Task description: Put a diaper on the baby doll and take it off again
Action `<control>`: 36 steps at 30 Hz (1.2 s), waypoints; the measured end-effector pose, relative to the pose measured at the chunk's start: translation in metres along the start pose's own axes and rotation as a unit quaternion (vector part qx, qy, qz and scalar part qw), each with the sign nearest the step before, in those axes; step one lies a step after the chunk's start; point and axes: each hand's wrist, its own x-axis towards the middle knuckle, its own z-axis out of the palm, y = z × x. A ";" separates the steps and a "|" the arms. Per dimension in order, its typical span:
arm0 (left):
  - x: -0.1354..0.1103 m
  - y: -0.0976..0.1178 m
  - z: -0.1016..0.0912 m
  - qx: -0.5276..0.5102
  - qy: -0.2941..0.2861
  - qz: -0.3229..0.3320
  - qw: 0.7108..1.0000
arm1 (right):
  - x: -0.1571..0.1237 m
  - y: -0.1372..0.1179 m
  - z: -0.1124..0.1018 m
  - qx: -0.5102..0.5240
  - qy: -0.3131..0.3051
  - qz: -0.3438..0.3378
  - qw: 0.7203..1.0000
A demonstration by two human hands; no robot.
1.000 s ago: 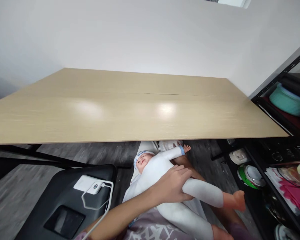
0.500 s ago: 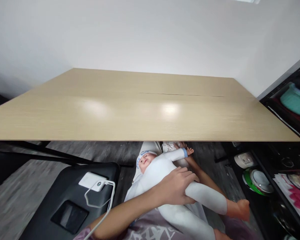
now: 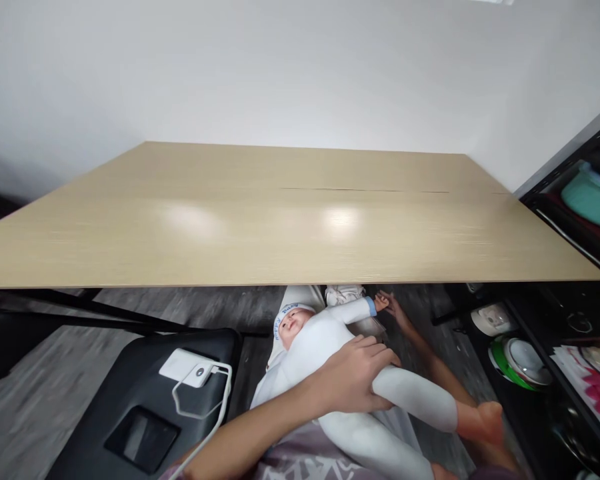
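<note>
A baby doll (image 3: 316, 343) in a white suit with blue cuffs and a lettered white cap lies face up across my lap, its legs pointing to the lower right. My left hand (image 3: 363, 375) is wrapped over the top of the doll's thigh, thumb below and fingers above. Beyond it, my right hand (image 3: 393, 307) is at the doll's outstretched hand (image 3: 381, 302), with the fingers closed around its edge; they are small and partly hidden in view.
A wooden table (image 3: 260, 233) spans the view ahead, its front edge above the doll. To the left, a black stool (image 3: 100, 400) bears a white power bank (image 3: 187, 367) with a cable and a dark phone (image 3: 143, 439). A black shelf (image 3: 535, 320) with household items stands at right.
My right hand has shifted from behind the doll's arm to the tip of its outstretched hand, the forearm swinging right. My left hand keeps its grip on the thigh.
</note>
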 end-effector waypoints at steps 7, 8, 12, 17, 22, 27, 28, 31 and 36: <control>0.003 -0.003 0.012 -0.020 0.032 0.014 0.999 | -0.025 -0.028 -0.017 -0.141 -0.128 -0.188 0.964; 0.004 -0.003 0.013 -0.022 0.033 0.018 0.999 | -0.025 -0.040 -0.007 -0.220 -0.178 -0.229 0.931; 0.001 0.001 0.002 -0.013 0.040 0.032 0.999 | -0.012 -0.085 0.051 -0.420 -0.292 -0.250 0.823; -0.053 0.010 -0.025 -0.088 0.172 0.085 0.978 | -0.013 -0.121 0.094 -0.400 -0.315 -0.307 0.804; -0.128 -0.005 0.001 0.078 0.527 0.086 0.842 | -0.048 -0.145 0.070 -0.198 -0.190 -0.415 0.867; -0.150 -0.027 0.002 0.164 0.590 -0.080 0.786 | -0.077 -0.147 0.023 -0.044 0.015 -0.342 0.939; -0.149 -0.031 -0.007 0.165 0.544 -0.098 0.817 | -0.078 -0.147 0.016 -0.036 0.050 -0.329 0.942; -0.133 -0.041 -0.049 0.150 0.413 -0.113 0.891 | -0.068 -0.153 -0.005 -0.067 0.109 -0.294 0.947; -0.083 -0.054 -0.121 0.036 0.268 -0.185 0.945 | -0.025 -0.176 -0.053 -0.298 0.123 -0.284 0.903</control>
